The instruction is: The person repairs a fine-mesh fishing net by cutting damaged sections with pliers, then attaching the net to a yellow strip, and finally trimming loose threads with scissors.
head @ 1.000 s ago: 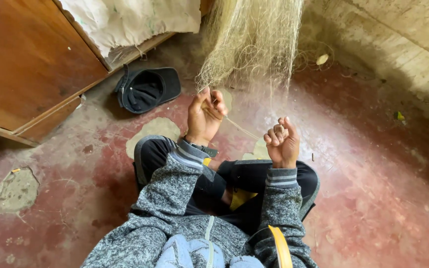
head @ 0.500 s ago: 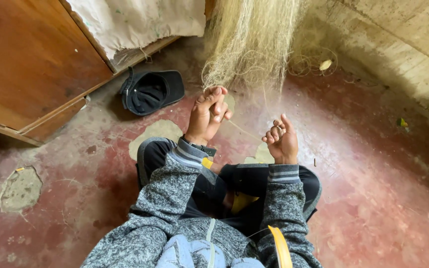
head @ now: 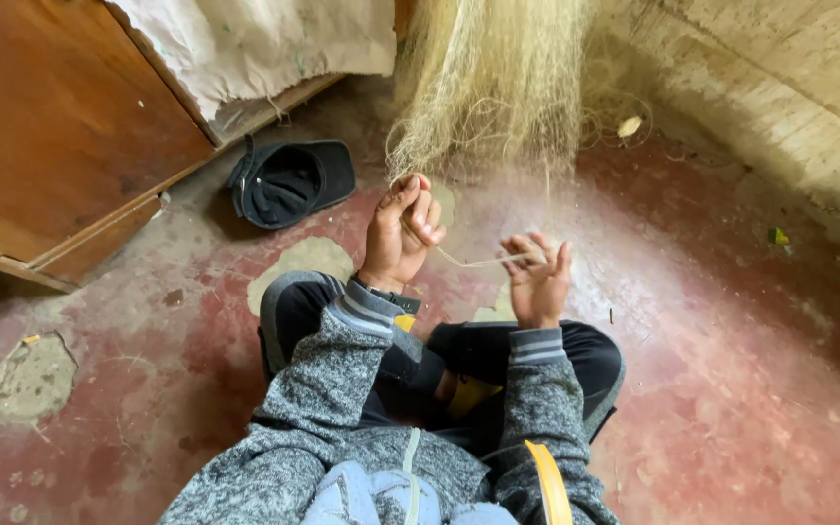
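A pale yellowish fishing net (head: 493, 83) hangs down in front of me, its lower edge thin and gauzy above the floor. My left hand (head: 401, 231) pinches the net's bottom edge between thumb and fingers. My right hand (head: 537, 277) holds a pale strand of twine (head: 473, 261) that runs taut across to the left hand. I sit cross-legged in a grey knit sweater and dark trousers.
A dark cap (head: 289, 182) lies upside down on the worn red concrete floor (head: 731, 369) at the left. A wooden cabinet (head: 60, 126) with a pale sack (head: 255, 44) draped on it stands at the far left. A concrete wall (head: 780, 87) rises at the right.
My left hand has risen slightly toward the net's edge. My right hand has drawn in and the strand between the hands has pulled taut.
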